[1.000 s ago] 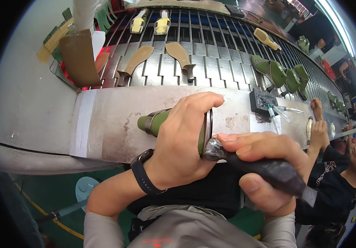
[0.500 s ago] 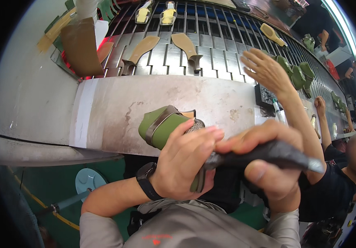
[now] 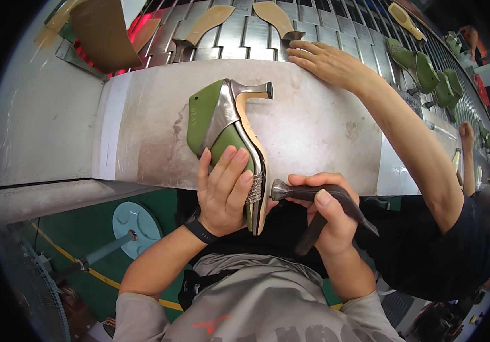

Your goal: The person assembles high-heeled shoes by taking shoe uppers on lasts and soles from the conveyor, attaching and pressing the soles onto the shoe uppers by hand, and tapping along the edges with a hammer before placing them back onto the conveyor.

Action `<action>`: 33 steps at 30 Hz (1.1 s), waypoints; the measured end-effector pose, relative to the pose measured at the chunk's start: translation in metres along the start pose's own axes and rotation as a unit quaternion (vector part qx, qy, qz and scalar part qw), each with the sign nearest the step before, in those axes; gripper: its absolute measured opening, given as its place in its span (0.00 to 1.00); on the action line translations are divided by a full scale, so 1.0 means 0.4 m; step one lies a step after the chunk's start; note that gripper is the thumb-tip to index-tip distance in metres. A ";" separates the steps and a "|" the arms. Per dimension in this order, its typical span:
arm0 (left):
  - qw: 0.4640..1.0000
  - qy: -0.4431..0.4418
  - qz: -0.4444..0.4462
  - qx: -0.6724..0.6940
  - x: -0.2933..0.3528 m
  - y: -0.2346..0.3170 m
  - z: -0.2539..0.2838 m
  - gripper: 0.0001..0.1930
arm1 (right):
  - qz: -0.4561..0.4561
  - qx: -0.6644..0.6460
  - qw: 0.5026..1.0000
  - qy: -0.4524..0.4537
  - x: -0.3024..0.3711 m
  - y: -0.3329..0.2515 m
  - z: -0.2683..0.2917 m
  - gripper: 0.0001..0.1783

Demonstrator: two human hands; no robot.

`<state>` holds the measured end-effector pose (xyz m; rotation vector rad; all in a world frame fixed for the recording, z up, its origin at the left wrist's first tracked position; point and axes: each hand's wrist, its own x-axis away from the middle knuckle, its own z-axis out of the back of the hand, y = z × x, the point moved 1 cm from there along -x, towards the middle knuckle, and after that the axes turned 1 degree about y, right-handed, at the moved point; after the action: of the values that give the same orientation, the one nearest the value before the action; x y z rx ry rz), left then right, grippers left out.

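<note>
My left hand [image 3: 222, 191] is wrapped round a high-heeled shoe [image 3: 226, 117]. It has a green form inside, shiny bronze straps, a sparkly band by my fingers and a tan sole edge. The shoe lies on its side, heel away from me and toe end toward my body, past the worktable's near edge. In my right hand [image 3: 336, 219] is a shoemaker's hammer [image 3: 341, 196] with a round face and a pointed tail. That face is at the sole near the toe end; whether it touches I cannot tell.
A pale stained worktable [image 3: 313, 122] borders a slatted metal conveyor [image 3: 336, 43]. Loose tan heeled soles [image 3: 213, 20] lie on it. From the right, a co-worker's hand [image 3: 327, 62] reaches to one sole's heel. More green shoes [image 3: 421, 71] stand farther right.
The shoe has turned so its sole side faces right and its heel shows. The hammer has come down beside the sole. The co-worker's hand has moved left to a heel on the conveyor.
</note>
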<state>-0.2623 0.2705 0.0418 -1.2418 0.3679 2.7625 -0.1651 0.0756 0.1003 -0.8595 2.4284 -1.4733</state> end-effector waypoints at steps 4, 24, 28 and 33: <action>0.998 0.046 0.042 0.023 0.000 0.013 -0.014 0.38 | 0.052 0.018 0.998 -0.019 -0.036 -0.013 -0.002 0.17; 0.997 0.046 0.056 0.028 0.037 -0.002 -0.026 0.22 | 0.158 0.380 0.846 -0.339 -0.227 -0.182 -0.098 0.14; 0.997 0.047 0.056 0.029 0.042 -0.002 -0.026 0.20 | 0.171 0.429 0.815 -0.351 -0.193 -0.191 -0.126 0.16; 0.996 0.036 0.062 0.054 0.035 0.001 -0.019 0.20 | 0.161 0.419 0.827 -0.338 -0.139 -0.173 -0.123 0.18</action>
<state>-0.2663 0.2679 0.0265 -1.3375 0.6108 2.7608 -0.1140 0.1199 0.1760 -0.5651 1.1479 -1.5148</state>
